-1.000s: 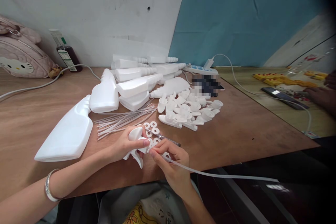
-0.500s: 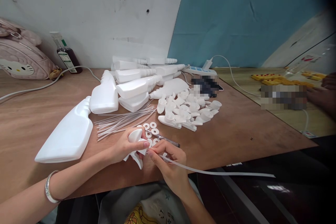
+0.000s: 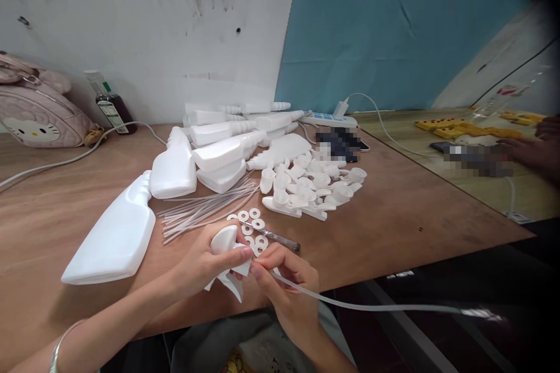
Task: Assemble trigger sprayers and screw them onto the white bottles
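The wooden counter [image 3: 385,233] carries all the items recorded below. White bottles [image 3: 227,151] lie piled toward the wall, and one large bottle [image 3: 109,239] lies flat at the near left. A pink bag [image 3: 44,113] sits at the far left, with a dark bottle [image 3: 114,109] upright just beside it. A heap of white plastic parts [image 3: 321,180] occupies the middle, right of a bundle of thin tubes [image 3: 196,213].

Both hands are above the near edge of the counter. The left hand [image 3: 207,256] has its grip closed around a white spray head [image 3: 224,240]. The right hand [image 3: 291,285] has its grip pinched on a long pale tube [image 3: 350,306], close to one end; the rest extends rightward past the counter's edge. That held end is at the spray head; the fingers cover the junction, so whether it is inserted cannot be determined.

A slim metallic tool [image 3: 284,240] lies just beyond the right hand, among small white rings [image 3: 258,224].
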A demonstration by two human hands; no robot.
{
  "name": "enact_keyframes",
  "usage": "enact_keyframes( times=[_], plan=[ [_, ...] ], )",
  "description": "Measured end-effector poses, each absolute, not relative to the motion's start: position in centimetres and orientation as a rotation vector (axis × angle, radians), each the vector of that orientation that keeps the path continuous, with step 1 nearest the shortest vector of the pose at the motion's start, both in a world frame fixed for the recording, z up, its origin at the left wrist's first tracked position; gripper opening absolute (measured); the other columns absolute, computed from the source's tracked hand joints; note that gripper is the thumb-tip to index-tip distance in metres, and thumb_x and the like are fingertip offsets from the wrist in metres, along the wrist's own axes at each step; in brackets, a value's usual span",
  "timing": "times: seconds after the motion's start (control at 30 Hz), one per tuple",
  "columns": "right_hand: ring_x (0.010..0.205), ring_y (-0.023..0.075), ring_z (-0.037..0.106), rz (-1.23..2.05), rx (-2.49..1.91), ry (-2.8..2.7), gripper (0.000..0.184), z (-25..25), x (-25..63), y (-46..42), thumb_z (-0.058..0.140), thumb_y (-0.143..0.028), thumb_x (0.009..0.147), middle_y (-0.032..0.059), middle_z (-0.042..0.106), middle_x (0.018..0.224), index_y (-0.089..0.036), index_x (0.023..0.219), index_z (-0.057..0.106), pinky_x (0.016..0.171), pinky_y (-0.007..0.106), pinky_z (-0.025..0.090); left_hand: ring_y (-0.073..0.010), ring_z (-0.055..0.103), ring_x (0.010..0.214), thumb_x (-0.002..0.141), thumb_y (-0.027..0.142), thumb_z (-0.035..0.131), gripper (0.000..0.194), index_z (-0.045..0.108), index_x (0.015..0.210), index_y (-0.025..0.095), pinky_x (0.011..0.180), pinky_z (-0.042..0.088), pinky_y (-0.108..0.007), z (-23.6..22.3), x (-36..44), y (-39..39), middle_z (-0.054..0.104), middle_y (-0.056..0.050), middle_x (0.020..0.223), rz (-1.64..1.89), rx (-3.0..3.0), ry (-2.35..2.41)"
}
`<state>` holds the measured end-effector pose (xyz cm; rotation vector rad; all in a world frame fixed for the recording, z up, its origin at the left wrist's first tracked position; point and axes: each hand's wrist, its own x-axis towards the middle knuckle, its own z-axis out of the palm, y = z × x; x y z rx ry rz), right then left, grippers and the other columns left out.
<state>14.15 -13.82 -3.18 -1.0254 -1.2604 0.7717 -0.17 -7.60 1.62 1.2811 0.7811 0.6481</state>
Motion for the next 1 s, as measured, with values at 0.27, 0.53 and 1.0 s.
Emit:
enact_keyframes(
  times=[0.27, 0.53, 1.0],
  plan=[
    [0.080, 0.0166, 0.060, 1.026, -0.730, -1.373, 0.050, -3.5, 13.7, -14.6, 0.078, -0.027, 0.065, 0.0035, 0.063, 0.095, -0.027, 0.110, 0.054, 0.071, 0.028, 0.051, -0.0158, 0.057, 0.065, 0.067, 0.049, 0.071, 0.039, 0.051, 0.084, 0.021, 0.056, 0.049, -0.023, 2.4, -0.8, -11.3, 0.059, 0.000, 0.072, 1.132, 0.930, 0.920],
    [0.087, 0.0184, 0.060, 1.161, -0.763, -1.136, 0.034, -4.6, 11.7, -14.7, 0.074, -0.033, 0.070, 0.0037, 0.062, 0.095, -0.024, 0.099, 0.059, 0.077, 0.027, 0.049, -0.0175, 0.059, 0.074, 0.067, 0.039, 0.073, 0.034, 0.051, 0.084, 0.019, 0.064, 0.048, -0.024, 0.2, 0.2, -13.2, 0.060, -0.002, 0.082, 1.170, 0.986, 0.910],
    [0.068, 0.0182, 0.066, 0.923, -0.809, -0.699, 0.024, -4.1, 16.3, -13.7, 0.065, -0.043, 0.076, 0.0031, 0.067, 0.076, -0.020, 0.077, 0.058, 0.060, 0.029, 0.053, -0.0446, 0.026, 0.127, 0.055, 0.064, 0.066, 0.098, 0.036, 0.134, 0.017, 0.102, 0.019, -0.063, 0.5, -10.7, -11.3, 0.034, -0.018, 0.138, 1.092, 1.688, 2.546]
  ],
)
